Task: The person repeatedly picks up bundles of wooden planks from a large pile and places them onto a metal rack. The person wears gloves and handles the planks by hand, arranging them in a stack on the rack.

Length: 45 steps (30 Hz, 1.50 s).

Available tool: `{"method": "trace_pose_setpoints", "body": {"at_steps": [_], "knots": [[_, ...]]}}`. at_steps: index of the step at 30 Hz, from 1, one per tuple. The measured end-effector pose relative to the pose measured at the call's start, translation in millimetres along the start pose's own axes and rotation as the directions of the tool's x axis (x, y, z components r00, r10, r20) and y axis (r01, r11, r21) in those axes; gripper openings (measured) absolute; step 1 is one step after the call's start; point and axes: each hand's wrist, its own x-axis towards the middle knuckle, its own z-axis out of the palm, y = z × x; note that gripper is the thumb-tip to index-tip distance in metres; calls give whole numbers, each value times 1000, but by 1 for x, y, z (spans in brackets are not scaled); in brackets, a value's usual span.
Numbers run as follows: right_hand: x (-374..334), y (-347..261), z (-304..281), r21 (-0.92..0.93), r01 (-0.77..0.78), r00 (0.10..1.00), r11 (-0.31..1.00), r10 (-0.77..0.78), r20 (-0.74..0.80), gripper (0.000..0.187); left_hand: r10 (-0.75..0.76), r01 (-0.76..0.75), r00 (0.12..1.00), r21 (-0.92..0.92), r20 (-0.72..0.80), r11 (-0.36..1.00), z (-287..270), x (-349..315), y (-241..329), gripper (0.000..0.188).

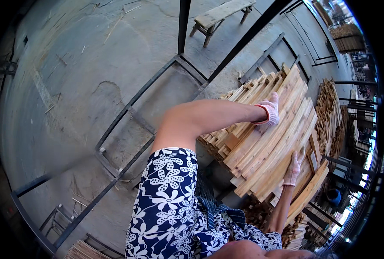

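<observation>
A stack of long, pale wooden planks [254,159] lies slantwise in front of me, its layers uneven at the ends. My left hand [268,111], in a pinkish-white knitted glove, rests on top of the planks toward their far side. One of its fingers stretches out; the others are partly hidden. Nearer my body on the right, my right hand [293,167] wears a similar glove. It lies against the planks along the right side of the stack, fingers stretched and apart. Neither hand visibly lifts a plank.
Dark metal frames [133,101] stand on the concrete floor [75,95] to the left. A wooden bench [222,17] is beyond them. More stacked wood [330,116] lies on the right, near a person in blue [333,197]. Thin sticks [86,250] lie bundled at lower left.
</observation>
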Motion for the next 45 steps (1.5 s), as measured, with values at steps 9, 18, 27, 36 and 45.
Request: {"method": "trace_pose_setpoints", "body": {"at_steps": [9,18,27,36,45], "knots": [[14,-3,7,-91,33,999,995,-30,28,64,-95,94,995,-43,-22,995,3,-2,4,113],[3,26,-20,-679,142,952,720,-287,-105,69,112,-148,973,-171,-204,974,-74,-72,-2,116],[-27,48,2,-645,195,953,739,-299,-54,60,245,-296,911,-112,-330,949,6,-45,-22,100],[-40,46,4,-546,-74,968,834,-72,-240,69,149,-23,925,340,-349,940,7,-45,22,98],[-46,-32,20,-483,-167,986,860,150,-75,66,19,99,840,188,-542,977,-9,9,7,75]]}}
